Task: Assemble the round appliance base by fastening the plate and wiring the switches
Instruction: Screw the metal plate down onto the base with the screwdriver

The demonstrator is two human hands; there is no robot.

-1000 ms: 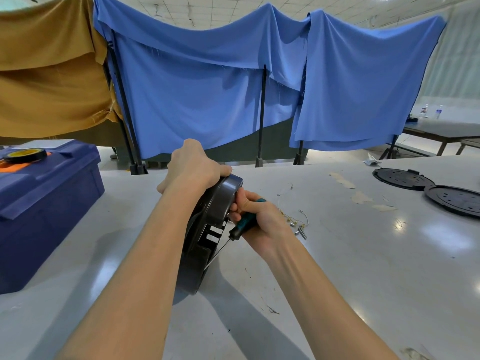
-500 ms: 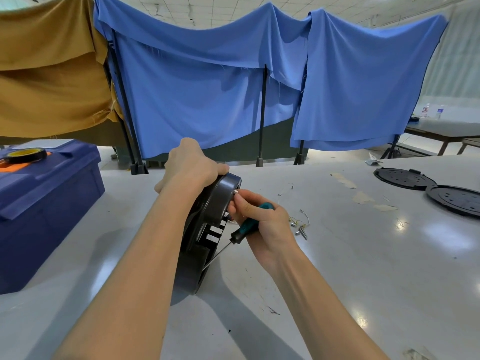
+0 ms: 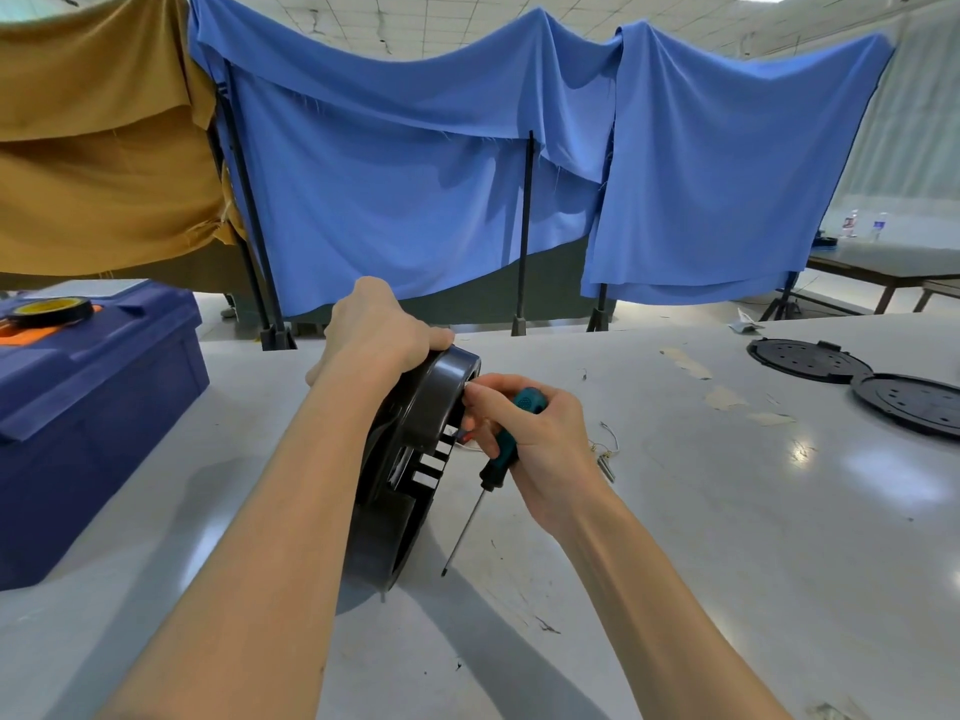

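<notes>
The left hand (image 3: 379, 332) grips the top rim of the round base (image 3: 410, 459), standing on edge on the counter (image 3: 675, 537). The right hand (image 3: 540, 449) holds a screwdriver (image 3: 498, 459) (shaft pointing down), fingers (image 3: 488, 397) at the rim.

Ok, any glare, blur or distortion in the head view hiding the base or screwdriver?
Head view: base and screwdriver sharp; glare patches on the table lie far right, clear of the work; the wide-angle lens leans the left pole; the base throws a shadow toward the camera.
</notes>
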